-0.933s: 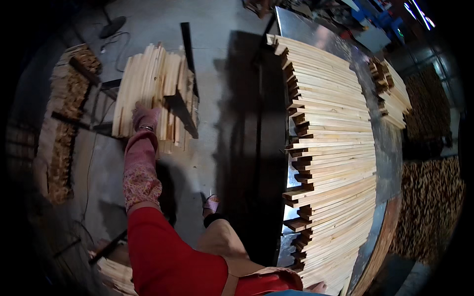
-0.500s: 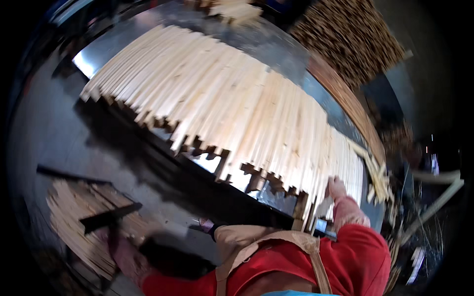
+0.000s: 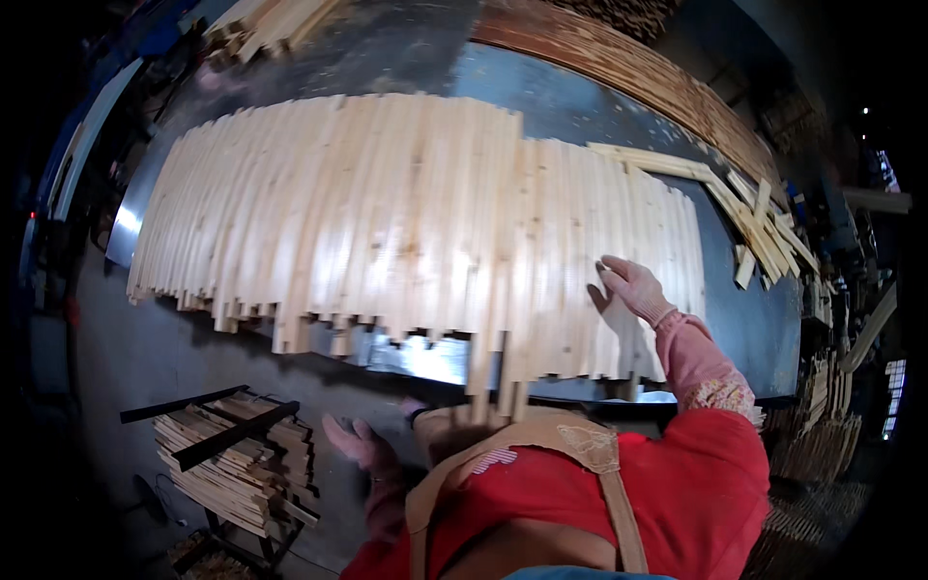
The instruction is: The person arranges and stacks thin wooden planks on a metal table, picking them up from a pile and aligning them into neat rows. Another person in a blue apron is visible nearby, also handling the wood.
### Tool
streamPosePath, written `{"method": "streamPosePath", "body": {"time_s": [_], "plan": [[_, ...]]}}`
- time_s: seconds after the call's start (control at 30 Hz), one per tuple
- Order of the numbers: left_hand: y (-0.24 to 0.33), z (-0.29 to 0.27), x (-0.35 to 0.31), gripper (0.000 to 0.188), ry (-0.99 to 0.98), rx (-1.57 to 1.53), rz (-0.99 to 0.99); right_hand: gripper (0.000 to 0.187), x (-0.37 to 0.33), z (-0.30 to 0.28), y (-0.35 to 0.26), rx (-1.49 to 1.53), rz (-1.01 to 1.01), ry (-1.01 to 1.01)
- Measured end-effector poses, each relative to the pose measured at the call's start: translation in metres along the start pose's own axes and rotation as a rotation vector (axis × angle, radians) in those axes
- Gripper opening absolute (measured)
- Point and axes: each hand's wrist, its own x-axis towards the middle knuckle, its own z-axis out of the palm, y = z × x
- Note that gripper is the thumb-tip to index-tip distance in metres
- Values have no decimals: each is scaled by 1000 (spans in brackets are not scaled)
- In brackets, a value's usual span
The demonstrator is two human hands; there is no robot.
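Pale wooden strips point(image 3: 396, 213) lie side by side across the metal table point(image 3: 377, 48), their near ends uneven. Over the right part of this row is my right hand point(image 3: 633, 288), its fingers reaching left and slightly apart. A shadow falls on the wood beside it; I see nothing in its grasp, and whether the fingertips touch the strips is unclear. My left hand point(image 3: 360, 443) is low beside my apron point(image 3: 449, 474), off the table, fingers spread and holding nothing. Several strips stick out past the near edge toward my apron.
At lower left, more strips point(image 3: 217, 474) are stacked on a rack with black bars point(image 3: 237, 435). Loose strips point(image 3: 754, 227) lie crossed at the table's right end. A long brown board point(image 3: 628, 63) runs along the far side. Another bundle point(image 3: 266, 29) sits at far left.
The view has turned, so the row lies more level. My left hand has come away from the rack stack toward my apron. My right hand has shifted from the near strip ends to over the row.
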Motion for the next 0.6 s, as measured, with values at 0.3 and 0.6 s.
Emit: {"method": "streamPosePath", "body": {"time_s": [0.3,0.6], "plan": [[178,77,-86,80,-327,412,133,67,-30,-178,285,-122,404,411],[198,92,-89,54,-420,535,-119,69,-35,-108,251,1183,253,256]]}}
